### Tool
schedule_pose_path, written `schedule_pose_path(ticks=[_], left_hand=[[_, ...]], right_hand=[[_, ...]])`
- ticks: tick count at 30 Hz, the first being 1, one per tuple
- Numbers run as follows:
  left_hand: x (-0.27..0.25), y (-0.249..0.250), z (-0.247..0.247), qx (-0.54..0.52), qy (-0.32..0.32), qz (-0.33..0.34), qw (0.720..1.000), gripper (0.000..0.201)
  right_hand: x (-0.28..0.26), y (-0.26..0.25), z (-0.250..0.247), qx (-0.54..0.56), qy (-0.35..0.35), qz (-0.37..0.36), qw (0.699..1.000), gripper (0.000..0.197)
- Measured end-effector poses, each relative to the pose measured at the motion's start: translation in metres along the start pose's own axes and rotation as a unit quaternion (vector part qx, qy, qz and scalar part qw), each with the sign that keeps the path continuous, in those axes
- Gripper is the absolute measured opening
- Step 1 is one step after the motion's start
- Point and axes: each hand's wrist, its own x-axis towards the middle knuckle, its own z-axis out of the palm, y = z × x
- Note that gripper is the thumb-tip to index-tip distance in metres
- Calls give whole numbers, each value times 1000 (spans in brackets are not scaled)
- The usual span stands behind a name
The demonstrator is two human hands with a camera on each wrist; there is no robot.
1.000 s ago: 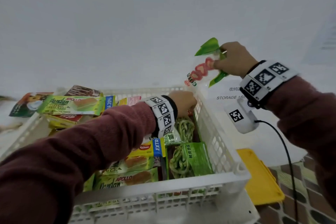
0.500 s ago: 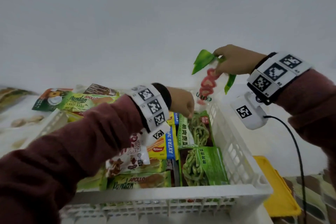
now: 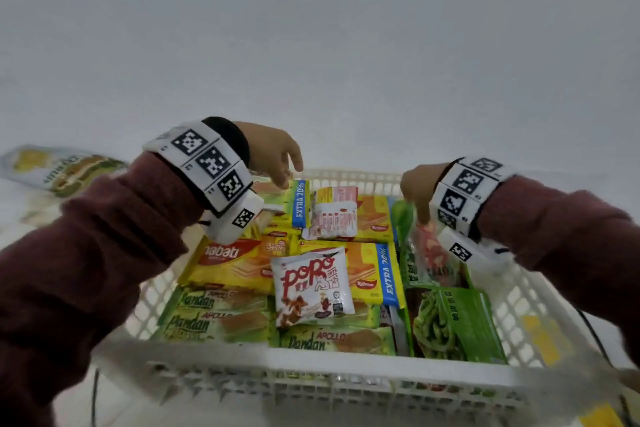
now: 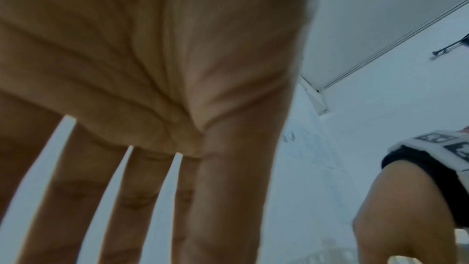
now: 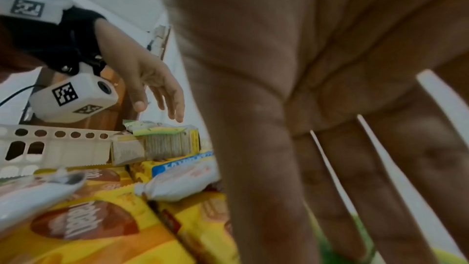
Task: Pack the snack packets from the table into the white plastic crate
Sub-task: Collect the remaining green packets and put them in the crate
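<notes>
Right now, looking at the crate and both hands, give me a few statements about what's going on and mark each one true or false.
1. The Poro packet lies in the crate. True.
2. The left hand grips a packet. False: its fingers are spread and hold nothing.
3. The right hand is raised high above the crate. False: it reaches down inside, fingers on the clear packet.
4. Pandan packets lie near the crate's front wall. True.
5. The crate holds only green packets. False: yellow ones are there too.

A plain white wall (image 3: 311, 28) fills the view beyond both hands; patterned floor tiles (image 3: 630, 402) show lower right.
</notes>
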Motion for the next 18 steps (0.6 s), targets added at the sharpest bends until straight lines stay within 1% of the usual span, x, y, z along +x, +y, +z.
schedule_pose_path(ticks=[1, 2, 4, 5, 8, 10, 11, 12, 14, 16, 17, 18], left_hand=[[0, -7, 3, 11, -8, -14, 1000, 44], [-1, -14, 6, 21, -14, -26, 999, 46], [-3, -24, 13, 25, -25, -37, 999, 49], [-4, -28, 16, 26, -24, -35, 999, 49], [-4, -30, 24, 39, 6, -14, 999, 45], [-2, -25, 30, 45, 33, 11, 998, 42], [0, -21, 33, 46, 42, 24, 998, 42], [1, -15, 37, 48, 51, 39, 997, 41], [4, -3, 43, 65, 58, 70, 994, 41], [8, 11, 50, 90, 47, 101, 990, 42], [10, 17, 53, 106, 37, 115, 987, 43], [13, 22, 56, 125, 29, 124, 984, 45]], right_hand=[[1, -4, 4, 14, -7, -5, 1000, 28], [0, -10, 7, 30, -38, -2, 999, 24], [-5, -18, 11, 52, -87, 7, 995, 30], [-7, -20, 9, 53, -86, 8, 995, 32], [-10, -21, -5, 50, -19, -11, 998, 33], [-18, -29, -18, 113, 22, -45, 992, 36], [-25, -37, -25, 155, 43, -79, 984, 36], [-31, -46, -29, 188, 43, -118, 974, 36], [-41, -66, -32, 224, -2, -182, 958, 41], [-42, -83, -28, 202, -63, -206, 955, 51], [-41, -89, -27, 186, -70, -213, 957, 52], [-41, -92, -25, 176, -67, -220, 957, 48]])
